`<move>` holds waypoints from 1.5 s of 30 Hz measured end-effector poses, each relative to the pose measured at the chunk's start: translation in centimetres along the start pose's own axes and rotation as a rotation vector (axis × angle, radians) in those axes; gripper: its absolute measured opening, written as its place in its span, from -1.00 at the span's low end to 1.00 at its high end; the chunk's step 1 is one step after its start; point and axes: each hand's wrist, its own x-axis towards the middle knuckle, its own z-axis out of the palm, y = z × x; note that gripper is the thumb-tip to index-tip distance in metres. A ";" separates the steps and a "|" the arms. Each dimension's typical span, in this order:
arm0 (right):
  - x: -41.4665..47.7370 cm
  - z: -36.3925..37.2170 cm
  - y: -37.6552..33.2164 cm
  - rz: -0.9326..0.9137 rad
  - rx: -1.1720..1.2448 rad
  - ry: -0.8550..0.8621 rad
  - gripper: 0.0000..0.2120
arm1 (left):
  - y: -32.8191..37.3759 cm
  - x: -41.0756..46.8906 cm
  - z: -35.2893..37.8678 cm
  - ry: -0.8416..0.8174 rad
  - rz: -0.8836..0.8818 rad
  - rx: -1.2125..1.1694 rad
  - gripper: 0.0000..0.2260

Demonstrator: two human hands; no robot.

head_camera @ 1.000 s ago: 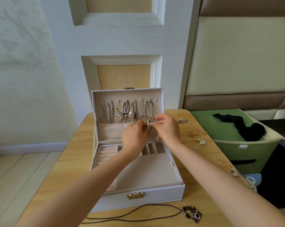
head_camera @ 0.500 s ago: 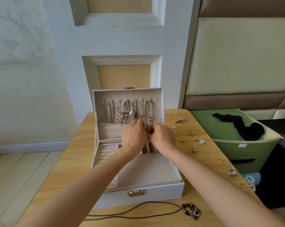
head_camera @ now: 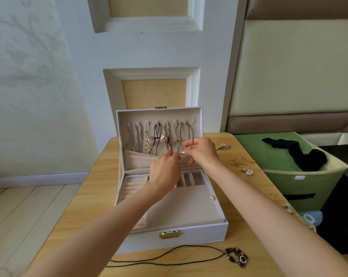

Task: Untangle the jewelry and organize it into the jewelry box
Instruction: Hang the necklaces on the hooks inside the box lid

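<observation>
A white jewelry box (head_camera: pixel 191 234) stands open on the wooden table (head_camera: pixel 93 192). Several necklaces hang from hooks inside its raised lid (head_camera: pixel 159 116). Among them is a dark cord necklace (head_camera: pixel 184 129) on the right hooks. My left hand (head_camera: pixel 165 170) and my right hand (head_camera: pixel 202 150) meet in front of the lid pocket. Both pinch the lower end of that cord necklace, where a small clear pendant (head_camera: pixel 181 151) shows between the fingertips. A brown cord necklace with a dark beaded pendant (head_camera: pixel 236 257) lies on the table in front of the box.
Loose small gold and silver pieces (head_camera: pixel 240 163) lie scattered on the table right of the box. A green fabric bin (head_camera: pixel 301 184) holding a black garment (head_camera: pixel 303 154) stands beside the table's right edge. A white door and wall rise behind.
Both hands have risen from the box's tray to the lid pocket, and the cord necklace's lower end is lifted between the fingertips. The view has tilted slightly.
</observation>
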 end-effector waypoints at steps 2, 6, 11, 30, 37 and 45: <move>0.3 0.1 0.6 0.012 -0.113 0.017 -0.85 | -0.1 -0.1 0.0 0.002 0.011 0.023 -0.70; -0.3 0.1 2.0 -0.247 -0.240 0.272 -0.81 | -0.3 -0.1 0.0 0.003 0.011 0.000 -0.69; -0.9 0.2 3.4 -0.650 -0.543 0.244 -0.81 | -0.3 0.1 -0.2 0.001 0.019 -0.061 -0.70; -1.6 -1.8 1.9 -0.440 -0.706 0.136 -0.86 | -1.2 0.5 0.1 0.113 0.090 -0.442 -0.74; -3.3 -2.5 3.3 -0.435 -0.556 0.052 -0.94 | -2.5 -1.7 -0.8 0.216 0.261 -0.501 -0.89; -8.6 -2.9 3.0 -0.655 -0.349 -0.165 -0.91 | -2.8 -7.3 -4.7 -0.143 0.413 -0.606 -0.87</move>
